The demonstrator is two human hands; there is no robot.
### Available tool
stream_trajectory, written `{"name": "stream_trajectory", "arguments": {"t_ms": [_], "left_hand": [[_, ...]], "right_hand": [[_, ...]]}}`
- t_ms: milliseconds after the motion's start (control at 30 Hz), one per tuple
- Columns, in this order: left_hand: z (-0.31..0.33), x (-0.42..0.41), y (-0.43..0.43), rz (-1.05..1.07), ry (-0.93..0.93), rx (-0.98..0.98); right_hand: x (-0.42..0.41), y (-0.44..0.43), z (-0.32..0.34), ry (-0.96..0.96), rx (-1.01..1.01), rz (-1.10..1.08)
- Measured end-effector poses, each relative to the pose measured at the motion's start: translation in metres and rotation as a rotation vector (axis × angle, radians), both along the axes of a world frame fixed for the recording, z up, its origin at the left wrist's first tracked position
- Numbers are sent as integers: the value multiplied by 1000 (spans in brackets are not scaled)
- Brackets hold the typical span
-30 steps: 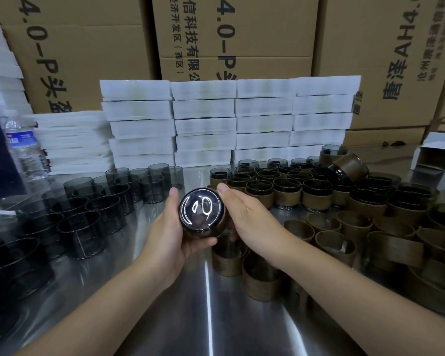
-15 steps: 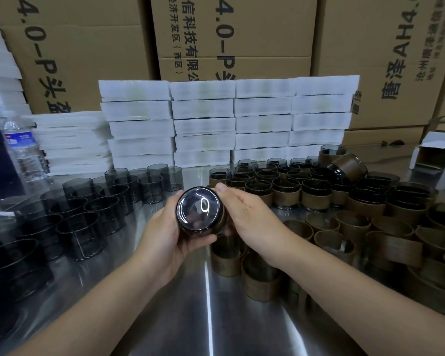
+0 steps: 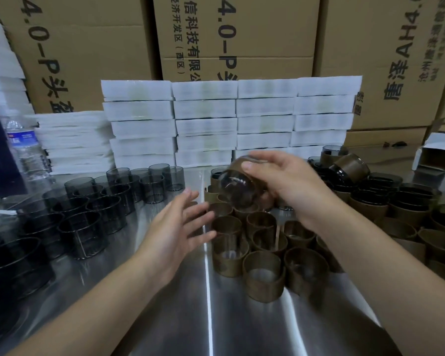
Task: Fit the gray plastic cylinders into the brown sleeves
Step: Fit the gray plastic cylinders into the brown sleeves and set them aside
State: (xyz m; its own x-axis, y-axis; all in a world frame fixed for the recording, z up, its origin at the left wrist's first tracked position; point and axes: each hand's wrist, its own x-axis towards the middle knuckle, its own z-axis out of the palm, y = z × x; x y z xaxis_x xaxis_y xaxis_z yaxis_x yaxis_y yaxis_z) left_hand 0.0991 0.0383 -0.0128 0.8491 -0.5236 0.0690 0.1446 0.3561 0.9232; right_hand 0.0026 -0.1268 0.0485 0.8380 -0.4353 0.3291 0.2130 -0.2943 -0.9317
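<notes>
My right hand [image 3: 288,183] grips a gray cylinder fitted in a brown sleeve [image 3: 238,187], tilted in the air above the empty brown sleeves [image 3: 263,277] at centre. My left hand [image 3: 175,227] hovers with fingers spread, holding nothing, just left of those sleeves. Bare gray cylinders [image 3: 88,227] stand in rows on the left of the steel table [image 3: 165,317]. Sleeved cylinders [image 3: 370,199] crowd the right side, some stacked.
Stacks of white flat boxes [image 3: 203,124] line the back, with brown cartons [image 3: 231,34] behind them. A water bottle [image 3: 26,147] stands at far left. A small open white box [image 3: 437,155] sits at far right.
My left hand let go of the sleeved cylinder and dropped away to the left, fingers spread. My right hand carried the cylinder up and to the right, tilting it.
</notes>
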Motion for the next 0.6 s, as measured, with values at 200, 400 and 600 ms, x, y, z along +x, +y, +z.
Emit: {"name": "stream_trajectory", "arguments": {"t_ms": [200,400,600], "left_hand": [[-6,5,-1,142,2,187],[-6,6,-3,150,8,212],[-6,6,-3,150,5,210]], "right_hand": [[-7,-43,0,216,-728,-578],[-6,-59,-6,412,-768,-546],[-1,-58,-14,508,-841,-512]]}}
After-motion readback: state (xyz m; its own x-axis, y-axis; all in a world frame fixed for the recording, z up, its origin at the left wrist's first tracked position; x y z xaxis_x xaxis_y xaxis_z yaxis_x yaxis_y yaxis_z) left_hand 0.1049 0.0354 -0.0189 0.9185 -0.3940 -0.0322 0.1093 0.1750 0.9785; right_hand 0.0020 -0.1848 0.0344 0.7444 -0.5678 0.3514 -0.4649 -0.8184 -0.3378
